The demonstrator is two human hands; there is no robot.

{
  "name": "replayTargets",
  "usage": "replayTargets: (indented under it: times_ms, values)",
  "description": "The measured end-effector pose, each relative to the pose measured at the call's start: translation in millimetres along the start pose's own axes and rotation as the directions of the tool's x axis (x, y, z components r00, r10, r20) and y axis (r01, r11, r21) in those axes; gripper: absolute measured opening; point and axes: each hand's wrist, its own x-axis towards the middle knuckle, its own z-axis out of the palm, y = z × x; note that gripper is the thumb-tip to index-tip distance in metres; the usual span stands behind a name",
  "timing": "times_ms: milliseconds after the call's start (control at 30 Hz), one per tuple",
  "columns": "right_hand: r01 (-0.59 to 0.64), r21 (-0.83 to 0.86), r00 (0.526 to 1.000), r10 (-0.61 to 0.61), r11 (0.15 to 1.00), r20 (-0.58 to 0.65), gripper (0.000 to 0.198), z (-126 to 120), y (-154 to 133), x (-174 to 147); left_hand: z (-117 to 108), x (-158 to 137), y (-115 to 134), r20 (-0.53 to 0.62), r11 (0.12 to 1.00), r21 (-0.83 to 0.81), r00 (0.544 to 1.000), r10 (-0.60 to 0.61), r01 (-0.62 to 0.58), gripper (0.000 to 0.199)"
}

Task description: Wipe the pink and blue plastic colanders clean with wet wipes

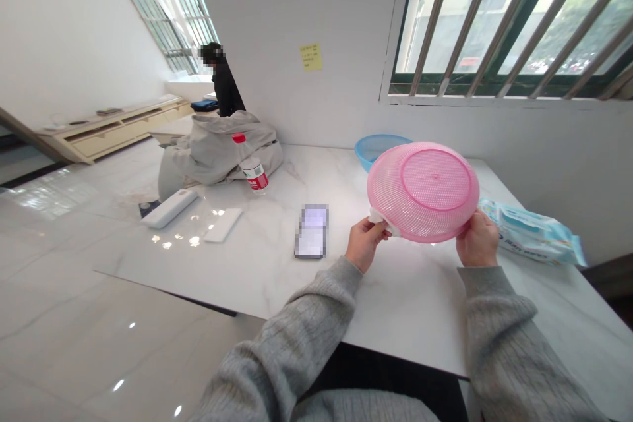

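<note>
A pink mesh plastic basket [390, 191] is held up above the white table, its round base turned toward me. My left hand [364, 241] pinches a white wipe [382, 220] against the basket's left rim. On the other side, my right hand [477, 239] is closed on the basket's lower right edge; some of its fingers are hidden behind it. A blue basket [372, 149] stands behind the pink one, partly covered by it. To the right of my right hand lies a light-blue pack of wipes [537, 232].
On the marble-patterned table [277, 283] lie a phone [311, 232], a white flat card-like piece [223, 225] and a long white case [171, 208]. A red-capped bottle [253, 168] stands before a grey cloth bundle [208, 145]. Another person [227, 86] is in the background.
</note>
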Motion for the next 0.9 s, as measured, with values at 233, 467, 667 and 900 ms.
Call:
replayTargets:
  times_ms: [233,467,667,900]
  values:
    - [-0.1,0.133,0.993,0.09,0.986,0.079,0.006,1,-8,-1,3,-1,1,0.029,0.999,-0.035,1.0,0.005,-0.004,0.037]
    - [-0.458,0.053,0.858,0.426,0.887,0.286,0.04,10,-14,-18,6,-2,5,-0.024,0.986,-0.166,1.0,-0.01,0.006,0.039]
    - [-0.464,-0.204,0.73,0.503,0.862,0.463,0.036,19,-6,-33,9,-6,7,-0.008,0.985,-0.167,0.999,-0.034,0.032,0.039]
    - [-0.439,-0.263,0.738,0.512,0.859,0.44,0.033,24,2,-41,5,-5,-1,0.062,0.989,-0.101,0.993,-0.102,0.108,0.038]
